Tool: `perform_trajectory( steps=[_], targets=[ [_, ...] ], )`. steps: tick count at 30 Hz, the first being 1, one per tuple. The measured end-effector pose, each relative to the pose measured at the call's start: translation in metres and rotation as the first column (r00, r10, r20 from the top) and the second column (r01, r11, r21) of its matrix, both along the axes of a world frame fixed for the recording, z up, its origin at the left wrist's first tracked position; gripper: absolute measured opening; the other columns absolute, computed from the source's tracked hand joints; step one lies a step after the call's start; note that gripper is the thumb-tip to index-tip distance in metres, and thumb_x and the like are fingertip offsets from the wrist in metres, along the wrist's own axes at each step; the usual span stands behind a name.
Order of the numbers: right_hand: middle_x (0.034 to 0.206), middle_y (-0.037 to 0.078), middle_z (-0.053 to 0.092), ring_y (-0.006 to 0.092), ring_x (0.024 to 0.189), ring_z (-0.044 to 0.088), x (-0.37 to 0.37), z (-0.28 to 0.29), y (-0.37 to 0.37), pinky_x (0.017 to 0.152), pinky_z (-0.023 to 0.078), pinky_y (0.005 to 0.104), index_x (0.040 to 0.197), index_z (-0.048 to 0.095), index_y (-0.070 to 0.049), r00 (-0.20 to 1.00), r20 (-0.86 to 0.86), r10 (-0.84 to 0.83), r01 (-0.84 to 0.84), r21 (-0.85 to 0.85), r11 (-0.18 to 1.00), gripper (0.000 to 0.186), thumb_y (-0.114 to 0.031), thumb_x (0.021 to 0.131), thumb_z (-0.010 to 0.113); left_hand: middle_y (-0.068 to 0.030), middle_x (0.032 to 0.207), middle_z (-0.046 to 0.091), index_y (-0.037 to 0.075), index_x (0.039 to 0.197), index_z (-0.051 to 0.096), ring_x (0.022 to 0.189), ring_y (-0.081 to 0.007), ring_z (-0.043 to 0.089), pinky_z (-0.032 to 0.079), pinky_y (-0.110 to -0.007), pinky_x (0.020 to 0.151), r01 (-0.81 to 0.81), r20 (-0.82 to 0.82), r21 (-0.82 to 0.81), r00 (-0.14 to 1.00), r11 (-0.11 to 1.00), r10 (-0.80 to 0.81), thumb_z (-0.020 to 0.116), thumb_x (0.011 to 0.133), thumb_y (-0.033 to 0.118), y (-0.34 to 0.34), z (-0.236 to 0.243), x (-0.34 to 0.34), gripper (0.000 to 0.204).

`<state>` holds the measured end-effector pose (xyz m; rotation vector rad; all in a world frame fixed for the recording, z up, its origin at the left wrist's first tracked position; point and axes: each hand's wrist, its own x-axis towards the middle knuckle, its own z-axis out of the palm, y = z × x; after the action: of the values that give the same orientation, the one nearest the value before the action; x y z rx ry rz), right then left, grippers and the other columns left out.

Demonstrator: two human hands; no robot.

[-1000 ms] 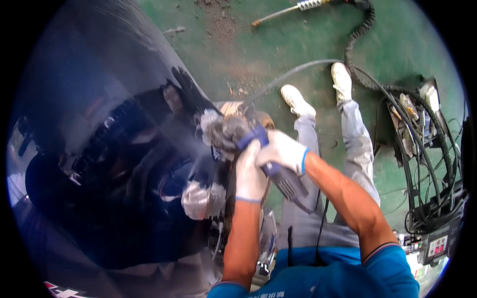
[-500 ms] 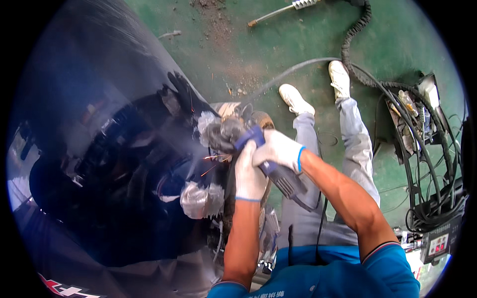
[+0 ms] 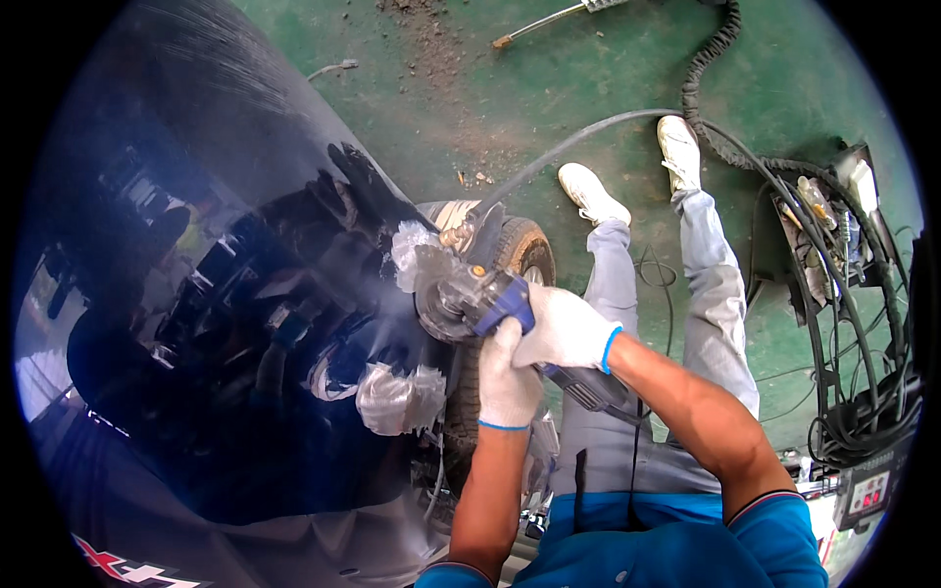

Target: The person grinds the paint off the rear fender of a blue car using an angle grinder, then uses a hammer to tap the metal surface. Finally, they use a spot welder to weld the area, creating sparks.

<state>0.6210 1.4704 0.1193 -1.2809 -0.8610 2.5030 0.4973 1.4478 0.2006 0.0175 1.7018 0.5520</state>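
Both my hands wear white knit gloves with blue cuffs and grip a blue and grey angle grinder. My left hand wraps the body just behind its head. My right hand closes over the top of the body, next to the left. The grinder's disc end lies beside the edge of a dark blue car body panel, at the wheel arch; whether the disc touches it I cannot tell. Crumpled translucent film covers part of that edge, and another film wad sits just beyond the grinder head.
A tyre stands under the arch, right of the grinder. A grey hose crosses the green floor near my shoes. At the right is a cart hung with cables. Dirt and a metal rod lie farther off.
The orange sparks by the disc are gone. The grinder and both hands have shifted a little to the right and toward me, still gripping the tool.
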Motion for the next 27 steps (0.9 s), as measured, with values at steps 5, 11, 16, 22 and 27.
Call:
perform_trajectory(
  steps=[5,11,16,22,27],
  targets=[
    [0.092,0.028,0.073,0.0412,0.090,0.074,-0.006,-0.002,0.023,0.082,0.058,0.0444,0.108,0.069,0.002,0.999,-0.019,-0.051,0.051,-0.015,0.999,0.054,-0.032,0.066,0.076,-0.0087,0.136,0.065,0.001,0.139,0.060,0.127,-0.0239,0.061,0.046,-0.040,0.111,-0.013,0.046,-0.004,0.999,1.000,0.013,0.058,0.105,0.031,0.023,-0.001,-0.012,0.045],
    [0.102,0.026,0.073,0.0373,0.098,0.073,0.003,0.006,0.031,0.090,0.057,0.0392,0.121,0.065,0.002,0.994,-0.104,0.032,-0.042,-0.100,0.994,0.066,-0.026,0.063,0.082,-0.0085,0.141,0.063,0.000,0.143,0.056,0.130,-0.0235,0.059,0.045,-0.042,0.112,-0.016,0.086,0.019,0.996,1.000,0.014,0.057,0.105,0.028,0.012,0.000,-0.017,0.048],
    [0.087,0.026,0.073,0.0344,0.083,0.074,-0.001,0.011,0.004,0.076,0.058,0.0407,0.105,0.067,0.007,0.974,-0.021,-0.224,0.225,0.155,0.962,0.055,-0.026,0.062,0.081,-0.0106,0.136,0.065,0.003,0.140,0.058,0.127,-0.0249,0.061,0.046,-0.043,0.111,-0.001,-0.042,0.091,0.999,0.996,0.005,0.055,0.106,0.035,0.003,0.004,0.007,0.046],
    [0.086,0.030,0.071,0.0414,0.086,0.074,0.008,-0.004,0.030,0.078,0.058,0.0428,0.095,0.067,0.013,0.999,0.017,0.034,-0.033,-0.046,0.998,0.058,-0.033,0.062,0.080,-0.0111,0.136,0.065,0.003,0.141,0.057,0.129,-0.0265,0.060,0.045,-0.044,0.112,-0.104,0.115,-0.058,0.987,0.993,0.110,0.054,0.106,0.039,0.019,-0.012,-0.003,0.051],
    [0.089,0.034,0.070,0.0437,0.089,0.074,0.019,-0.005,-0.013,0.081,0.058,0.0447,0.100,0.064,0.018,0.984,0.136,0.120,-0.116,-0.033,0.993,0.068,-0.036,0.063,0.081,-0.0129,0.145,0.060,0.001,0.148,0.052,0.134,-0.0278,0.057,0.042,-0.044,0.116,-0.005,0.120,-0.034,0.993,0.999,0.009,0.052,0.106,0.040,-0.040,-0.031,-0.005,0.057]
  ],
)
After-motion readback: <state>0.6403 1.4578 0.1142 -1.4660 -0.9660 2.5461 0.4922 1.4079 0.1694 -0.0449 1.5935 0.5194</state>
